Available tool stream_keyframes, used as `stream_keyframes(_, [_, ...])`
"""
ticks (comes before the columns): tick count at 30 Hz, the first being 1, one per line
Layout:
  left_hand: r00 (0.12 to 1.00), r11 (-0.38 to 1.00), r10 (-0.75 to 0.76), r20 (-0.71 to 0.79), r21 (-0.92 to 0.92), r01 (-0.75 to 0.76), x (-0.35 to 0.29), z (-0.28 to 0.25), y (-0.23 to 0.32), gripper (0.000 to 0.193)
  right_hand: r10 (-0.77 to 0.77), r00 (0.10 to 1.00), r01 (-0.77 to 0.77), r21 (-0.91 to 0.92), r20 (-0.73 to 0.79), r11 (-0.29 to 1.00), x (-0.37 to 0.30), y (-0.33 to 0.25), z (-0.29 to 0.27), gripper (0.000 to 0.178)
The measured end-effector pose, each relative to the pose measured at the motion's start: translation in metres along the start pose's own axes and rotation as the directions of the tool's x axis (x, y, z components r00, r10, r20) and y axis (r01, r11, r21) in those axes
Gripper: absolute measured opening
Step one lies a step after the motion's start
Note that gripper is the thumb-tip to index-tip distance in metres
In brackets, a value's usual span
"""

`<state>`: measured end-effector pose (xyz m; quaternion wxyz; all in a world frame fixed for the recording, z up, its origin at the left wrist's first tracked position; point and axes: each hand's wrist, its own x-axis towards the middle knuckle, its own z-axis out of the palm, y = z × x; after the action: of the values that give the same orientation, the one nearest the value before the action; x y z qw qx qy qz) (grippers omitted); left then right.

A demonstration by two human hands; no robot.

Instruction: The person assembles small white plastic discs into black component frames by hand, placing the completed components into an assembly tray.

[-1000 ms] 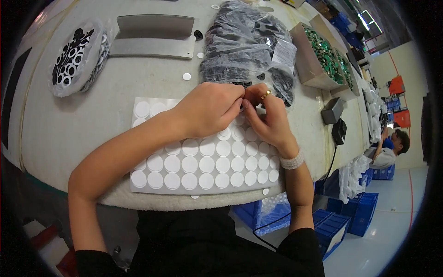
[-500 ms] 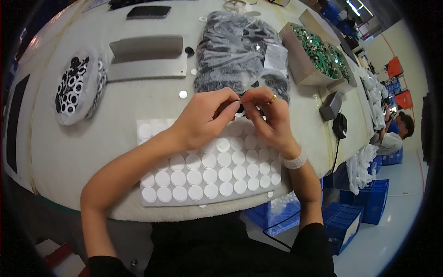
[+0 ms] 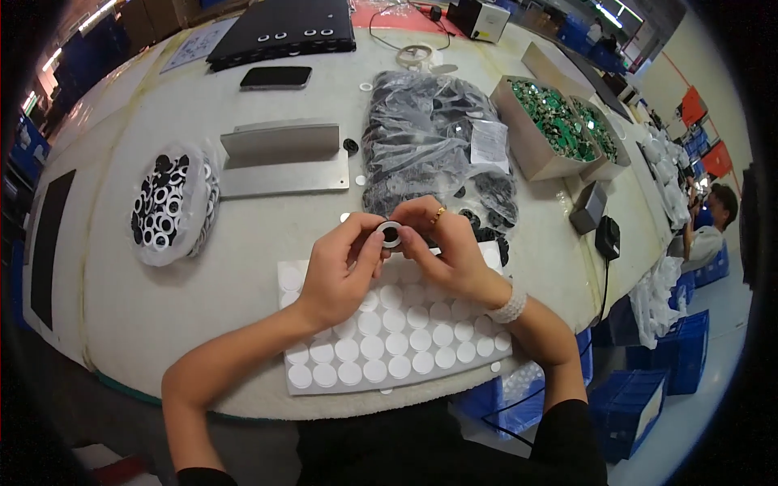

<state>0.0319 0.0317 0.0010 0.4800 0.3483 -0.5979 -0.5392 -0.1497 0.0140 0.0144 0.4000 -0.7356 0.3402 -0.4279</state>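
Note:
Between my two hands is a small black ring-shaped part with a white rim. My left hand pinches its left side with thumb and forefinger. The thumb and fingers of my right hand close on its right side. Below my hands lies a pale sheet bearing rows of round white discs. Just beyond them is a clear plastic bag of black parts, with some loose black parts at its near right edge. My hands cover part of the sheet.
At left stands a clear bag of black and white rings. A bent metal plate, a phone and a black case lie farther back. Boxes of green circuit boards and a black adapter are at right. A person sits beyond.
The view has shifted, so the table's contents appear lower and more of its far side shows. The ring between my fingers now faces up and is more visible.

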Motion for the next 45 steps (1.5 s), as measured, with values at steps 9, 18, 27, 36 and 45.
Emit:
stream_keyframes(9, [0.978, 0.96, 0.209, 0.02, 0.186, -0.209, 0.004, -0.002, -0.012, 0.012, 0.119, 0.989, -0.136, 0.225, 0.085, 0.965, -0.005, 0.013, -0.007, 0.018])
stream_keyframes(18, [0.978, 0.957, 0.205, 0.028, 0.202, -0.207, 0.006, 0.0, -0.011, 0.014, 0.029, 0.994, -0.048, 0.188, 0.103, 0.981, -0.007, 0.012, -0.004, 0.028])
stream_keyframes(27, [0.99, 0.984, 0.137, 0.028, 0.11, -0.139, 0.008, 0.0, -0.013, 0.009, 0.222, 0.967, -0.248, 0.268, 0.126, 0.931, -0.008, 0.002, -0.006, 0.023])
stream_keyframes(36, [0.995, 0.995, 0.098, 0.03, 0.027, -0.099, 0.007, -0.002, -0.015, 0.009, 0.127, 0.984, -0.162, 0.328, 0.127, 0.931, -0.008, 0.003, -0.002, 0.03])
stream_keyframes(45, [0.993, 0.991, 0.102, 0.051, 0.083, -0.106, 0.008, -0.002, -0.012, 0.007, 0.109, 0.981, -0.151, 0.275, 0.162, 0.949, -0.008, 0.003, -0.005, 0.031])
